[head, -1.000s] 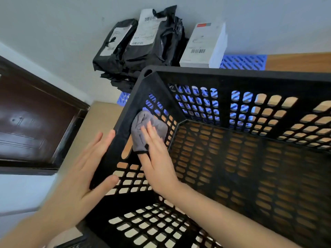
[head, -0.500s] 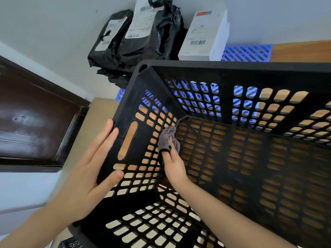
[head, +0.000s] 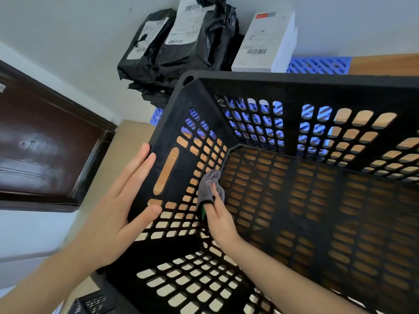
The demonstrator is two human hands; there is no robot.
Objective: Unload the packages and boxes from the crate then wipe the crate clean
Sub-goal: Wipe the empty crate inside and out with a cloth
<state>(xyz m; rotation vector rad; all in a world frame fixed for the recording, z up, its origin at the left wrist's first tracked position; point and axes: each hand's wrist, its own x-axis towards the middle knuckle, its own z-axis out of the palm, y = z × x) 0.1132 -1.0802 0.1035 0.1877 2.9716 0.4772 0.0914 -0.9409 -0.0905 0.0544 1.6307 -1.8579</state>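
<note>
A black perforated crate [head: 294, 83] fills most of the view, with nothing inside but my right hand. My left hand [head: 120, 205] lies flat with straight fingers against the outside of the crate's left wall, thumb over the rim. Inside, my right hand [head: 218, 217] presses a grey cloth [head: 210, 184] low against that same wall, near the far left bottom corner. Behind the crate, black mailer packages [head: 181, 48] and a white box [head: 265, 41] lean against the wall.
A blue plastic pallet [head: 319, 64] lies under the packages and box on the wooden floor. A dark brown door [head: 45, 146] stands to the left. The corner of another black crate [head: 95, 302] shows at the bottom left.
My right hand has slid the cloth down the left inner wall from near the rim to the bottom corner. My left hand has stayed flat on the outer wall.
</note>
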